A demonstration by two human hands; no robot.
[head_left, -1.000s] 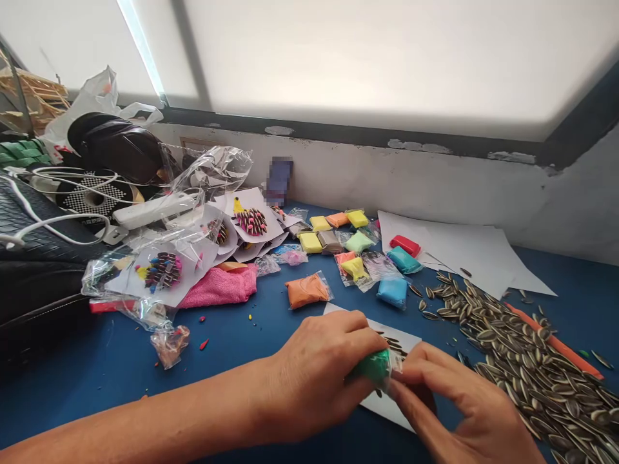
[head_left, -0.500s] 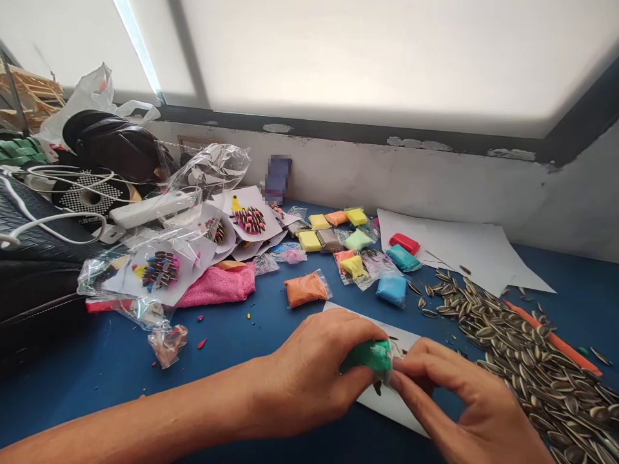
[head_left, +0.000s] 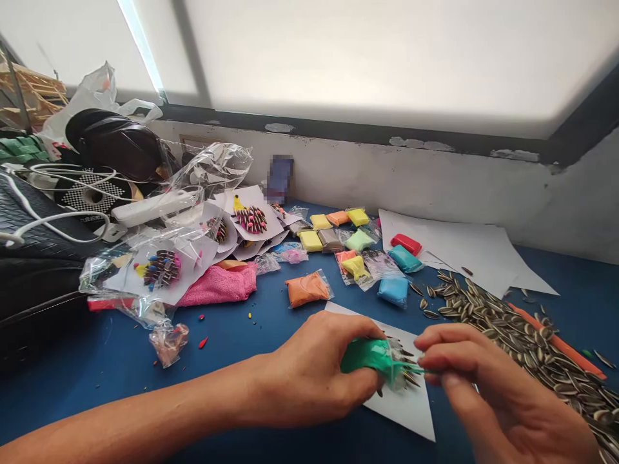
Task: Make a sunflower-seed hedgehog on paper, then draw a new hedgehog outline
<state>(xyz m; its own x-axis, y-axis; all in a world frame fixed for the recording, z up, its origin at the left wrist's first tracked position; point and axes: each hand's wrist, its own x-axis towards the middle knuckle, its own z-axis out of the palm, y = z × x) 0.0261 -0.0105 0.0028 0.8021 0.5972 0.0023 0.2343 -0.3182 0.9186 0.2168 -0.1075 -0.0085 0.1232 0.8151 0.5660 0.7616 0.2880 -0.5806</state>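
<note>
While gripping a green clay packet in the left hand, thumb and fingers curled around it, pinches with the right hand, out toward four o'clock, at a thin green strand stretched from the packet's open end. Can't tell for certain, through the blur, whether to call that strand clay or plastic. Has the packet over a white sheet, partly hiding a cluster of dark seeds on it. Shows an orange packet at eleven o'clock, just beyond the left hand, and a blue packet near one o'clock. Includes a heap of striped sunflower seeds at three o'clock, beside the right hand, with an orange stick among them. Takes in, toward ten o'clock and well apart from both hands, a pink cloth on the blue tabletop.
</note>
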